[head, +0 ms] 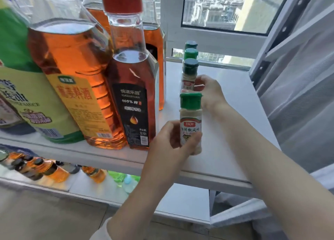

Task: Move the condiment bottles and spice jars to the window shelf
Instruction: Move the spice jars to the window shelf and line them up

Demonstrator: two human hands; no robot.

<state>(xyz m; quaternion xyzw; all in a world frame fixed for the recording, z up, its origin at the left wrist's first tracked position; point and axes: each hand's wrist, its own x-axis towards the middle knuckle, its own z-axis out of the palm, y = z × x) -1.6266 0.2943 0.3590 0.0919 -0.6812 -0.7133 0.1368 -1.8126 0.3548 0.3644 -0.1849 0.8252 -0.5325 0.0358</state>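
Note:
A small spice jar (pixel 190 116) with a green cap stands near the front of the white window shelf (pixel 226 131); my left hand (pixel 169 142) is closed around its lower half. Just behind it stands a second green-capped spice jar (pixel 189 73), and my right hand (pixel 209 91) grips its body from the right. Two more green-capped jars (pixel 190 51) line up behind that, towards the window. Tall amber oil bottles (pixel 132 87) with red caps stand on the shelf's left side.
A large cooking-wine jug (pixel 72 80) and a green-labelled bottle (pixel 16 87) crowd the shelf's left end. A lower shelf (pixel 180 200) holds several small bottles (pixel 48 171). The open window frame (pixel 222 35) is behind, a sheer curtain (pixel 303 95) at right.

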